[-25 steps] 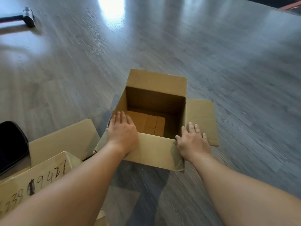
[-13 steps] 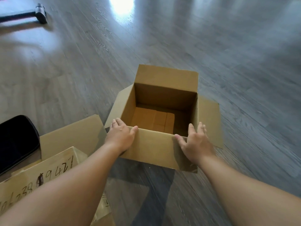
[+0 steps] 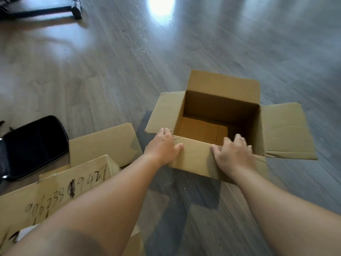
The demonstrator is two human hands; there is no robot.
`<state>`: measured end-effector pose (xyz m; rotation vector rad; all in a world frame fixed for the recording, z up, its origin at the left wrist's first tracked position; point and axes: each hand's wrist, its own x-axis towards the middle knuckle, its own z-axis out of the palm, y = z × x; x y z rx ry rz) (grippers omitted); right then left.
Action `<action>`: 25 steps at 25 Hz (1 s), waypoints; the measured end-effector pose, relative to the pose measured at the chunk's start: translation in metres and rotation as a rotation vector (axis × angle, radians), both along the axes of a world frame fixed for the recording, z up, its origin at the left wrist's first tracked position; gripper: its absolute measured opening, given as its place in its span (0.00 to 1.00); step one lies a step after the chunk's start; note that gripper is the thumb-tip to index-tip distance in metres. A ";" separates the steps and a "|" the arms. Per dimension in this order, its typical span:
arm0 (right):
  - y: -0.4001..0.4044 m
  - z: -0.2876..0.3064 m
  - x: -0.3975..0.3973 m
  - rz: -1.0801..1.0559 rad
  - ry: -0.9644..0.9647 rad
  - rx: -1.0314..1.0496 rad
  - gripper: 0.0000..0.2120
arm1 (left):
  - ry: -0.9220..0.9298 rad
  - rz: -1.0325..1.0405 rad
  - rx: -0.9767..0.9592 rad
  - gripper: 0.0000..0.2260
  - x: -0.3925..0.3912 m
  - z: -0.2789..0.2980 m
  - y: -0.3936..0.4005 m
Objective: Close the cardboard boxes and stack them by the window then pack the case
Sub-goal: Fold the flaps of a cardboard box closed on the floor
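Left hand [image 3: 163, 147] lies flat on the near flap [image 3: 195, 154] of the open box [image 3: 221, 100], fingers straight over the near left corner and thumb spread along the flap's face. Right hand [image 3: 233, 156] presses the same flap near its right end, fingers straight and slightly spread, the tips reaching over the flap's top edge toward the inside. Neither hand curls round anything; both only press on cardboard. This box stands upright on the grey wooden floor [image 3: 239, 43], directly ahead of the hands. Its far flap stands up, its left flap [image 3: 166, 111] angles outward and its right flap [image 3: 286, 132] lies spread nearly flat. Brown cardboard shows at the bottom inside. To the left, near the left forearm, a second box [image 3: 55, 185] with handwritten digits on its flap lies open, well apart from the first. Beside that, further left, sits a black case [image 3: 35, 145] on the floor.
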<state>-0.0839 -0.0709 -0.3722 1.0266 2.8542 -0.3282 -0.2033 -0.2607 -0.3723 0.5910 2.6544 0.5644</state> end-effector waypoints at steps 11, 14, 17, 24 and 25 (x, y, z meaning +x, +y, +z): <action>-0.192 0.046 -0.089 0.483 -0.025 -0.185 0.32 | -0.020 0.235 -0.139 0.11 -0.057 0.047 -0.224; -0.221 0.034 -0.110 0.462 -0.157 -0.237 0.29 | -0.049 0.335 -0.271 0.07 -0.064 0.039 -0.275; -0.226 -0.001 -0.144 0.448 -0.226 -0.231 0.16 | -0.165 0.352 -0.368 0.06 -0.076 0.013 -0.297; -0.240 -0.076 -0.189 0.436 -0.325 -0.323 0.20 | -0.409 0.387 -0.397 0.20 -0.112 -0.035 -0.303; -0.241 -0.081 -0.192 0.401 -0.336 -0.357 0.22 | -0.433 0.398 -0.378 0.21 -0.113 -0.039 -0.302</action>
